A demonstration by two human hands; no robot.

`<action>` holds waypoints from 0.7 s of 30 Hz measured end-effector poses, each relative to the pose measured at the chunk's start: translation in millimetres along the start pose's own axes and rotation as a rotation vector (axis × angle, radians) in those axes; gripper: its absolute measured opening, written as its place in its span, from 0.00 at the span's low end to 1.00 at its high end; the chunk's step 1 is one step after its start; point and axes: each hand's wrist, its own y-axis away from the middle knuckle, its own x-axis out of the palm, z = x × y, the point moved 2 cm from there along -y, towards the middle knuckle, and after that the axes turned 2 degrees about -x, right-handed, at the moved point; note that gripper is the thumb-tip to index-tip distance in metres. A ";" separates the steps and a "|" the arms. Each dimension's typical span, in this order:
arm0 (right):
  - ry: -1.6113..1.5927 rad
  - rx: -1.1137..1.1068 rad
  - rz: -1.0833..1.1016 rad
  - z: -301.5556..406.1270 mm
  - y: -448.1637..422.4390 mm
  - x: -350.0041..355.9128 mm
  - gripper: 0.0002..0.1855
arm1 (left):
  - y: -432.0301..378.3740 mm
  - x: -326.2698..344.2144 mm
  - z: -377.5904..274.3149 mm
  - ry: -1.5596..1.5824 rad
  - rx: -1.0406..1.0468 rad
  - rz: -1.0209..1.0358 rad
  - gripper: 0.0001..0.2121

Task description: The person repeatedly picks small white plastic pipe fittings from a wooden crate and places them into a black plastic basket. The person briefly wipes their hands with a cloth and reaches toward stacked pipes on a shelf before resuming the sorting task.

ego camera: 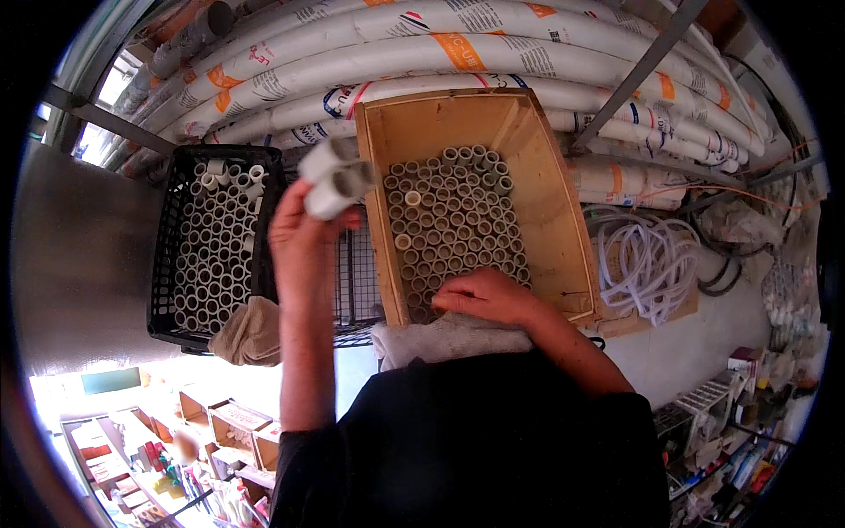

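My left hand [305,224] is raised between two containers, its fingers around a small cluster of white plastic pipe couplings [330,191], slightly blurred. Below and right of it, a wooden box [558,231] holds many upright grey-white pipe couplings [455,218] packed in rows. My right hand [485,295] rests low over the box's near end, fingers curled down at the couplings; whether it grips one is hidden. A grey cloth [455,340] hangs over the box's near edge. On the left, a black plastic crate [158,284] is filled with similar couplings [218,244], a few lying on their sides.
A brown cloth [249,333] drapes over the crate's near corner. Long white PVC pipes [396,59] lie stacked behind, with metal bars [640,72] crossing in front. Coiled clear hose [647,264] lies right of the box. Shelves with boxes [237,422] stand lower left.
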 end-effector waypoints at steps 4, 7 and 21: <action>-0.072 -0.063 0.103 17.9 4.9 1.7 0.16 | 10.6 34.4 25.2 0.153 -0.107 0.080 0.12; -0.101 -0.067 0.108 8.0 6.6 3.1 0.15 | 22.0 20.1 29.7 0.040 -0.049 -0.083 0.13; -0.220 -0.069 0.107 11.3 4.0 1.8 0.08 | 132.5 -54.0 123.2 -0.003 -0.040 -0.433 0.12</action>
